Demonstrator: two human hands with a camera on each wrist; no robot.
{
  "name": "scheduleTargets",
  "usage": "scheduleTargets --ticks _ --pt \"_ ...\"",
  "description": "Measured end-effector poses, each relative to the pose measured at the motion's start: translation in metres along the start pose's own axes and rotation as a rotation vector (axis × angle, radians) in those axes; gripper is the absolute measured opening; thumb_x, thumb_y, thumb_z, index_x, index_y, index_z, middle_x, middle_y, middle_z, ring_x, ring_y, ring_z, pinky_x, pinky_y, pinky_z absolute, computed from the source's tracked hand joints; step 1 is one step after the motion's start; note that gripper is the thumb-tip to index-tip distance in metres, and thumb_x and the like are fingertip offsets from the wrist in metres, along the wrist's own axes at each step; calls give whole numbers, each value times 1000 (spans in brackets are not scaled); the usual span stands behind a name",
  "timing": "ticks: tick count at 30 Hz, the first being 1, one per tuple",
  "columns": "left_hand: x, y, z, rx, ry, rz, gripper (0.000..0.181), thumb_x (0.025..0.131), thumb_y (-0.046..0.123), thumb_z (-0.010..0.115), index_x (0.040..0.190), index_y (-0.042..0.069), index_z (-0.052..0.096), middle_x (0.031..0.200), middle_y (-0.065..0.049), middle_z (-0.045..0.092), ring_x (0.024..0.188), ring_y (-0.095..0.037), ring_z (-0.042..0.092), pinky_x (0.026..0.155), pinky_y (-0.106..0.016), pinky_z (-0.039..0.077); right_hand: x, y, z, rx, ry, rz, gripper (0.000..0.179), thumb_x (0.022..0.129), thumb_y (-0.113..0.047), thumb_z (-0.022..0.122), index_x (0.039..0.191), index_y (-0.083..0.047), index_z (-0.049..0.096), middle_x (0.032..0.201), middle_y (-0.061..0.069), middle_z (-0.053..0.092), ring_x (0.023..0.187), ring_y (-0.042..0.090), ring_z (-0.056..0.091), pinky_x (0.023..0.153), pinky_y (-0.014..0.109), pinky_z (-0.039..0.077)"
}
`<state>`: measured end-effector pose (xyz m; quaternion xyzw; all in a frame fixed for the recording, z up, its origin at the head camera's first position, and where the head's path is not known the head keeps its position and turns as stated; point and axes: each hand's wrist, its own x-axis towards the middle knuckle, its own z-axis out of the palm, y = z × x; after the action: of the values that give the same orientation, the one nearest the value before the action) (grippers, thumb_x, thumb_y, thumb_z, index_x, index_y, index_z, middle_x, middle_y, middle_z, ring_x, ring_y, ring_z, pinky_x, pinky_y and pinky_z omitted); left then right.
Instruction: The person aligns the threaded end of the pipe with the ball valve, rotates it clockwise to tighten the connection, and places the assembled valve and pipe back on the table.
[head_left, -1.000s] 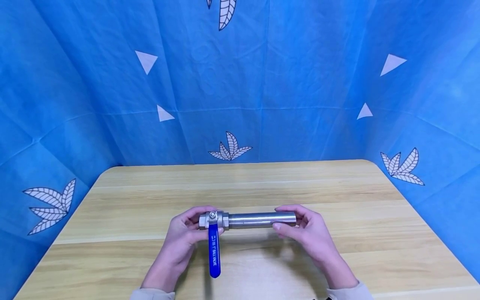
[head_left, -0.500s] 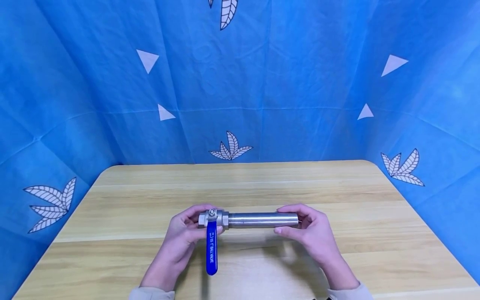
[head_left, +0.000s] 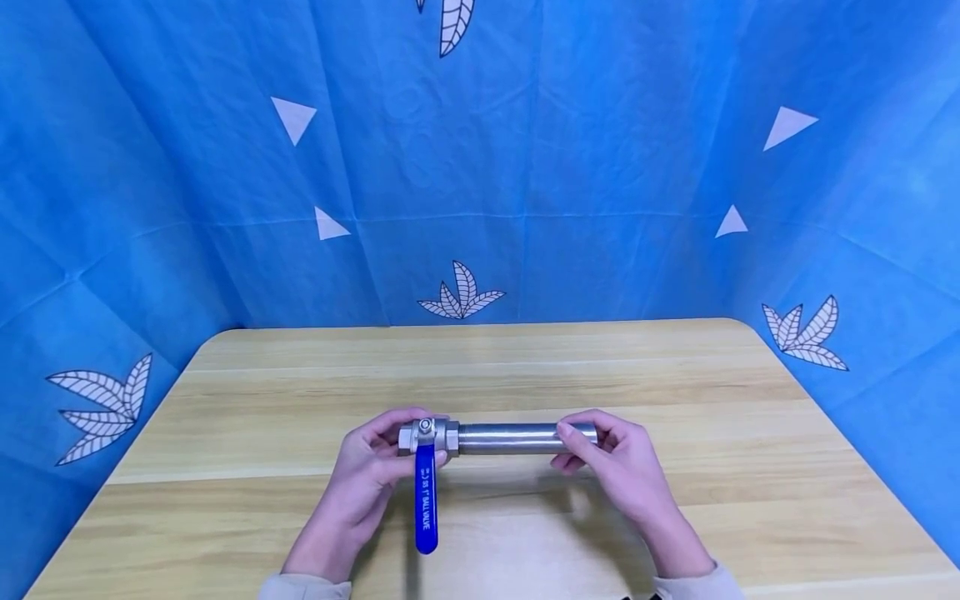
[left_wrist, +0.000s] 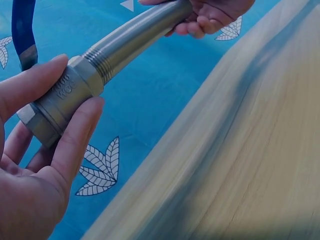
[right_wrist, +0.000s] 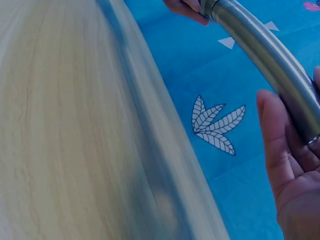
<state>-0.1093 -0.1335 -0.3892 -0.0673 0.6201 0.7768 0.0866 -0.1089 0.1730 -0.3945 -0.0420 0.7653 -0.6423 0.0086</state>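
A metal ball valve (head_left: 438, 435) with a blue lever handle (head_left: 426, 504) is held above the table by my left hand (head_left: 360, 475). The left thumb and fingers grip its body from both sides, plain in the left wrist view. A steel pipe (head_left: 506, 438) runs rightward from the valve, some of its thread (left_wrist: 100, 62) showing at the joint. My right hand (head_left: 622, 467) holds the pipe's free end, the thumb lying over its near upper side and the fingers behind and below. The lever points toward the front of the table.
The wood-grain table (head_left: 300, 375) spreads beneath both hands. A blue cloth (head_left: 600, 150) printed with leaves and triangles hangs behind the table and along both its sides.
My right thumb has moved from the pipe's lower side up onto its top, and the right fingers have shifted beneath. The left hand keeps its grip on the ball valve, almost still.
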Motion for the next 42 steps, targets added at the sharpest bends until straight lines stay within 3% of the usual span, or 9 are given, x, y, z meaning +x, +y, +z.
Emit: scheduleTargets --ticks 4,10,17,23,27,33,36,42 --pt "0 0 -1 -21 29 -25 50 77 -5 89 124 10 77 120 -1 81 114 -22 70 100 -34 53 0 1 0 13 -55 -34 32 97 -11 79 124 2 72 101 7 79 85 19 77 78 32 66" --pt "1 0 -1 -49 39 -42 52 77 -6 88 125 9 76 120 -1 80 114 -22 70 99 -34 54 0 4 -1 30 -111 -210 48 86 2 85 131 -1 70 121 7 76 105 13 73 87 25 62" --pt "1 -1 -1 -100 19 -37 53 75 -13 83 123 7 74 120 -3 81 113 -23 71 95 -33 60 0 5 -5 -7 -66 -298 50 81 8 86 128 -2 72 122 5 78 104 12 74 91 24 60" --pt "0 -2 -3 -109 5 -45 51 77 -10 83 122 13 77 119 -1 81 113 -21 72 96 -34 60 1 5 -6 -11 -63 -341 53 77 10 88 126 -1 72 127 10 77 114 11 74 96 23 59" --pt "0 -2 -3 -114 -11 -44 52 77 -11 82 122 12 76 119 -2 81 112 -22 72 94 -34 61 0 2 -6 10 -79 -347 50 77 11 87 123 -1 73 128 13 76 118 14 72 96 24 59" --pt "0 -1 -2 -104 -8 -52 53 77 -9 82 126 11 74 120 -2 81 112 -22 72 94 -35 61 -1 1 -5 13 -82 -342 38 78 9 88 112 -3 77 118 5 80 110 15 74 90 23 60" --pt "0 0 -2 -102 -9 -56 54 77 -9 82 127 10 73 121 -2 81 112 -23 73 95 -37 61 -1 1 -5 21 -79 -338 37 79 9 88 113 -1 77 118 5 80 106 15 75 88 23 60" --pt "0 0 -1 -103 -11 -56 51 78 -9 83 125 10 75 121 -3 81 115 -23 73 97 -37 61 -3 -1 -6 -9 -51 -215 35 87 -1 86 121 -3 77 107 1 79 90 11 72 79 25 62"
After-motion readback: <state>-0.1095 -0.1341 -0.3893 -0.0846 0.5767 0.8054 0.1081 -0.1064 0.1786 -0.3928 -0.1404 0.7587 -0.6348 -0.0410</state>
